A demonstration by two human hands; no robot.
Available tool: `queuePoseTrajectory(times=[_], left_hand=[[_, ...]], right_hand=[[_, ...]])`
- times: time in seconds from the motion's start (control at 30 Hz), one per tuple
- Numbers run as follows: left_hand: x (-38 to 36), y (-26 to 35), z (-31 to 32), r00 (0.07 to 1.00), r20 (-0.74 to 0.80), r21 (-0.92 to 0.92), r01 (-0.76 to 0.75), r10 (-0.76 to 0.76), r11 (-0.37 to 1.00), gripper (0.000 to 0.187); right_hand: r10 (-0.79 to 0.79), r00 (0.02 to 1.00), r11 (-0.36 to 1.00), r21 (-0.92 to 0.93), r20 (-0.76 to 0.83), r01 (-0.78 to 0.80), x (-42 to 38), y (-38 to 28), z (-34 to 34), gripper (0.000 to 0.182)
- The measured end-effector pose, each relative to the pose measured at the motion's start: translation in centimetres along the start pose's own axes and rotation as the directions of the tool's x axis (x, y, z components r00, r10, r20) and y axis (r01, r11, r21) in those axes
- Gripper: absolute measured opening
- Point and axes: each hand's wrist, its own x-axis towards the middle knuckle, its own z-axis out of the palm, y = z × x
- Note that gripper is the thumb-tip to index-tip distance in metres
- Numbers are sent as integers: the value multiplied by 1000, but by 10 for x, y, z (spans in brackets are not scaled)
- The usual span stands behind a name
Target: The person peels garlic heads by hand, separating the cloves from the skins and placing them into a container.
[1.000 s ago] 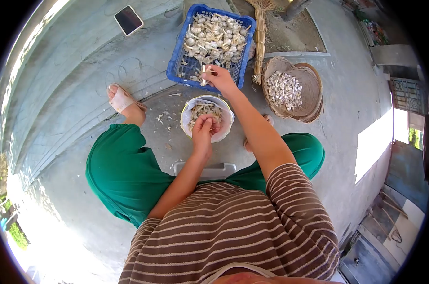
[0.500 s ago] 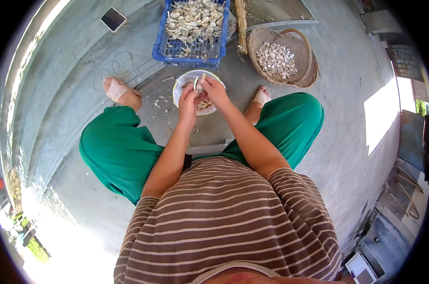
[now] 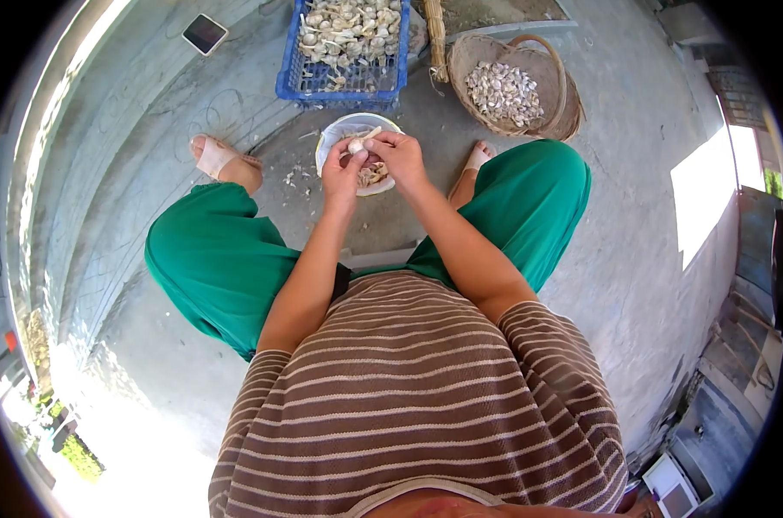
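A pale garlic bulb (image 3: 357,147) with its stem is held between both hands over a white bucket (image 3: 326,138). The fingers of my left hand (image 3: 339,169) grip the bulb from the left. On the right, my right hand (image 3: 400,157) pinches it near the stem. Loose peelings and bits of stem (image 3: 374,175) lie inside the bucket under the hands. Beyond the bucket, a blue plastic crate (image 3: 343,97) contains many garlic bulbs. Separated cloves (image 3: 504,93) lie in a woven basket (image 3: 464,53) at the upper right.
A bundle of straw (image 3: 436,39) lies between crate and basket. A phone-like device (image 3: 205,34) rests on the floor at the upper left. Scraps of skin (image 3: 299,180) are scattered left of the bucket. Sandalled feet (image 3: 212,159) and green-trousered knees flank it.
The garlic bulb has turned in my fingers, its stem now tilting to the right. The view has shifted slightly, so the bucket and crate appear higher.
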Motion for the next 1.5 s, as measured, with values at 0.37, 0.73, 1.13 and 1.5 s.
queuePoseTrajectory(times=[0.37, 0.73, 1.13, 1.5], left_hand=[[-3, 6, -2, 996, 4, 139, -85, 85, 987, 29], [-7, 14, -3, 999, 29, -42, 15, -14, 999, 23], [-16, 30, 1, 958, 31, -356, 278, -286, 892, 25], [-7, 33, -12, 892, 281, -534, 452, -354, 714, 18]], right_hand=[[-39, 998, 986, -160, 40, 45, 1, 0, -3, 7], [-111, 977, 983, -125, 184, 135, -7, -11, -5, 8], [-400, 893, 793, -411, 205, 449, -1, 0, -1, 6], [-327, 945, 841, -461, -17, 283, 10, 10, -9, 13]])
